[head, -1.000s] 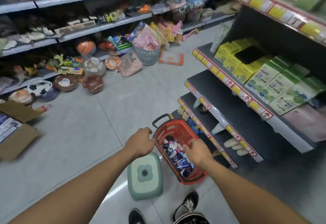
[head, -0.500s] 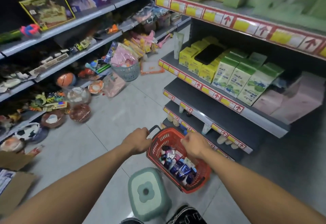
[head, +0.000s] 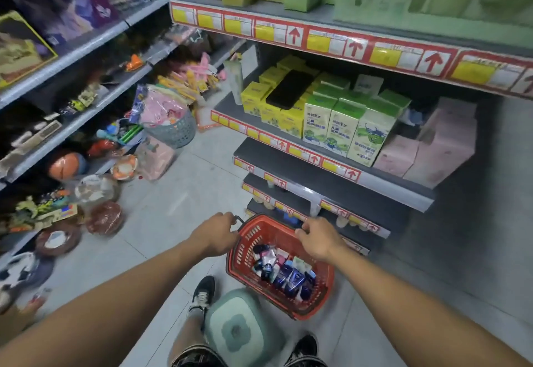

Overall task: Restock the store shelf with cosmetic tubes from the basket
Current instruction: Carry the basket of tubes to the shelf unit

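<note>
A red plastic basket (head: pixel 245 254) hangs above the floor in front of me, holding several cosmetic tubes (head: pixel 285 271) in blue, white and dark colours. My left hand (head: pixel 215 234) grips the basket's black handle at its far left rim. My right hand (head: pixel 318 238) grips the basket's far right rim. To the right stands the store shelf (head: pixel 331 176) with dark boards and red and yellow price strips. Its upper boards carry yellow and green boxes (head: pixel 331 118) and pink boxes (head: pixel 427 150).
A pale green stool (head: pixel 239 329) stands on the floor between my shoes, just below the basket. A black phone (head: pixel 290 89) lies on the yellow boxes. The left shelving and the floor along it are crowded with toys, balls and a grey basket (head: pixel 173 130).
Both hands have lifted the basket off the floor and over toward the stool. My view has risen, showing more of the upper shelf boards.
</note>
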A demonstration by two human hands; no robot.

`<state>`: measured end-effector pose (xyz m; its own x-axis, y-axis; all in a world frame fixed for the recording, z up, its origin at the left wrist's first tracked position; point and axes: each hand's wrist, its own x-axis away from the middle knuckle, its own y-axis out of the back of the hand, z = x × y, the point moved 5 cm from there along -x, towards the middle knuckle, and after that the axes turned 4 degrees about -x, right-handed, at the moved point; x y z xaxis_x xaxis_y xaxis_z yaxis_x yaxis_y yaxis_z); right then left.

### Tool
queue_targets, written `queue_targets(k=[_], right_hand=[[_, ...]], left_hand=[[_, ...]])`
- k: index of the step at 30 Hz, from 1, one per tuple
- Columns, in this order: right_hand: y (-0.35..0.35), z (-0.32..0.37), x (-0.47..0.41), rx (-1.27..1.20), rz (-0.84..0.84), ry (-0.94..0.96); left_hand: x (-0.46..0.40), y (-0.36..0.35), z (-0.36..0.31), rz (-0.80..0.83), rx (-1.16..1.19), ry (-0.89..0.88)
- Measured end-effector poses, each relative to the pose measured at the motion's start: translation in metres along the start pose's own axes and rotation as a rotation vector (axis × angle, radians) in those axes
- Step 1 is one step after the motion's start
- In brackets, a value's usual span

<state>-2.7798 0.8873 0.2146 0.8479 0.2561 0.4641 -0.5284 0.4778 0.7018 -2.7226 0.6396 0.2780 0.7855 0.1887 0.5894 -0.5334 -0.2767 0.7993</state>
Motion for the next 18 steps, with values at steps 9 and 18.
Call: queue_targets(k=[9,18], right_hand=[[0.013,-0.035,0.002,-0.095,-0.13,-0.157],[-0.02,-0.008,-0.035,-0.083,-0.164,-0.373]], left_hand=[[-0.049,0.036,-0.03,-0.015,-0.11,-0.15],[-0.163,0.005,0.011,0.099,-0.101,-0.431]])
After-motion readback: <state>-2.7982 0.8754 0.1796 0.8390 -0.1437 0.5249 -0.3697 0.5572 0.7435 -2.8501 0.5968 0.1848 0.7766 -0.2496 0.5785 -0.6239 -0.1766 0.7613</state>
